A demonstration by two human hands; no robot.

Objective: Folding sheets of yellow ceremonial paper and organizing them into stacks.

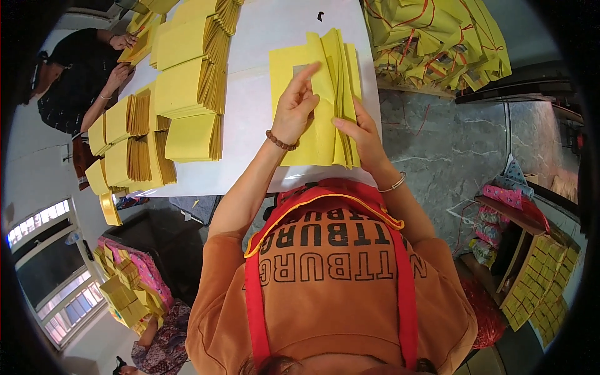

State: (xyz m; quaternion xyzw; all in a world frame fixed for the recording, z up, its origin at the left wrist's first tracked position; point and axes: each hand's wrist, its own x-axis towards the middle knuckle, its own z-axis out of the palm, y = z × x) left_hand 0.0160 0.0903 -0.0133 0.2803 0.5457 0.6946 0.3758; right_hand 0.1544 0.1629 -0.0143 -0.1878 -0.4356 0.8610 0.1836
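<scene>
In front of me on the white table (pixel 250 81) lies a stack of yellow paper sheets (pixel 322 131), its upper sheets curled up lengthwise in loose folds. My left hand (pixel 297 109), with a brown bead bracelet on the wrist, rests over the left part of the stack. Its index finger is stretched out and the other fingers are bent, with nothing seen gripped. At the right edge, my right hand (pixel 364 134) holds the folded sheets between thumb and fingers. A grey patch shows on the paper beside my left index finger.
Folded yellow paper bundles (pixel 194 137) stand in rows at the left. Another person's hands (pixel 119 75) handle yellow paper at the far left. Yellow bundles tied with red string (pixel 437 37) are heaped at the far right. A small black scrap (pixel 320 16) lies near the far edge.
</scene>
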